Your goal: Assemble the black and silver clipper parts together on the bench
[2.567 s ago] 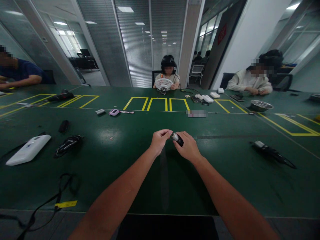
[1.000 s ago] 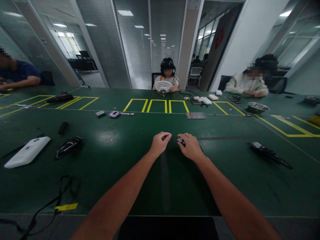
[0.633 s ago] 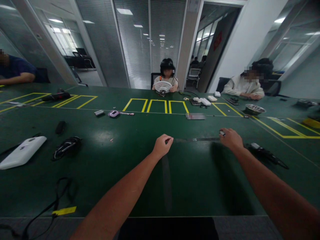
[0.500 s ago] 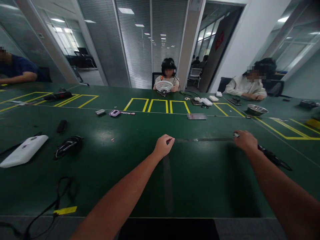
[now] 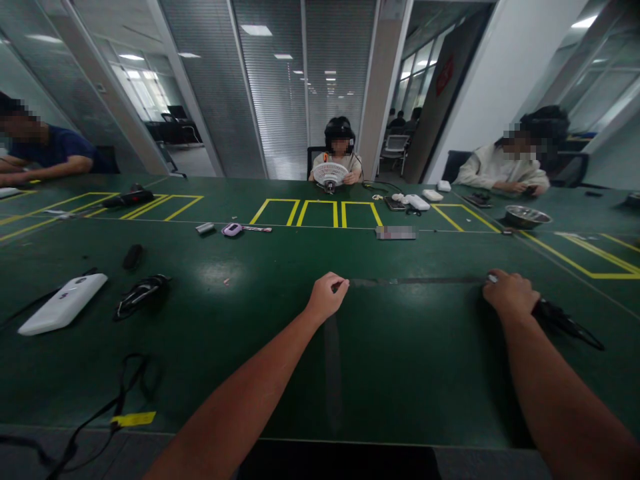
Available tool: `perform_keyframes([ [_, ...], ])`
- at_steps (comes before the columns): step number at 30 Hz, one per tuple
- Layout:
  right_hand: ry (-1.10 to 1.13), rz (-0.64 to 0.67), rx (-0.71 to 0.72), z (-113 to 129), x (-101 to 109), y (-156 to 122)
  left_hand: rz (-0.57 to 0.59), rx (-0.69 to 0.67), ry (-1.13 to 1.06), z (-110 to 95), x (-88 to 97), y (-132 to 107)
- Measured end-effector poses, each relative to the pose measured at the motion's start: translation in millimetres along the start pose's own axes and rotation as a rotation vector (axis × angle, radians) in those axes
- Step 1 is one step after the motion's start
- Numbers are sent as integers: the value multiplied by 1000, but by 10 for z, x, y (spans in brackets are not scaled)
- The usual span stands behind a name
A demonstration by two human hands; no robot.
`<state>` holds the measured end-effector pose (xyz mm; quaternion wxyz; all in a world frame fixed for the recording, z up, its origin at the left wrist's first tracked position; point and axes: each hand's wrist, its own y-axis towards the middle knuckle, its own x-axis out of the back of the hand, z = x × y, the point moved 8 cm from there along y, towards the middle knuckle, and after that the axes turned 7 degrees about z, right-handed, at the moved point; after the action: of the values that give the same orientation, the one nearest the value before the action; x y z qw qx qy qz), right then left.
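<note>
My left hand (image 5: 327, 295) rests low over the green table (image 5: 415, 373), thumb and fingers pinched together. At its fingertips begins a dark, flat, tape-like strip (image 5: 415, 281) running right. My right hand (image 5: 511, 293) is curled down at the strip's far end, and a small whitish thing (image 5: 493, 278) shows at its fingertips. What either hand holds is too hidden to name. A second greyish strip (image 5: 333, 377) lies on the table from below my left hand toward the near edge. Beside my right wrist lies a black elongated thing with a loop (image 5: 567, 325).
At left lie a white flat device (image 5: 65, 303), a black cable bundle (image 5: 141, 297) and a black strap (image 5: 117, 400). Farther off are a lilac gadget (image 5: 233, 230), a metal bowl (image 5: 527, 216) and yellow tape outlines (image 5: 320, 202). A person opposite holds a white fan-like thing (image 5: 330, 175); others sit at both sides.
The view has turned slightly left, so most things sit farther right in the picture. Both hands keep their closed poses, with little clear movement over the table.
</note>
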<state>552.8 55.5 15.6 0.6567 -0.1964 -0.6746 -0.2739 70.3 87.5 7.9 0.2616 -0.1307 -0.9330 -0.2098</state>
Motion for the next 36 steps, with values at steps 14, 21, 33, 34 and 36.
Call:
perform_keyframes([
  [14, 108, 39, -157, -209, -2, 93, -25, -6, 2, 12, -6, 4],
  [21, 92, 31, -165, -160, 18, 112, -15, 21, 5, 56, -16, 2],
  [33, 48, 21, -168, -195, -59, 157, -5, 27, -2, 57, -29, 4],
  [34, 48, 30, -166, -191, -66, 163, -5, 27, -3, 55, -27, 4],
  [36, 52, 44, -168, -188, -77, 168, -10, 23, -3, 50, -19, 3],
])
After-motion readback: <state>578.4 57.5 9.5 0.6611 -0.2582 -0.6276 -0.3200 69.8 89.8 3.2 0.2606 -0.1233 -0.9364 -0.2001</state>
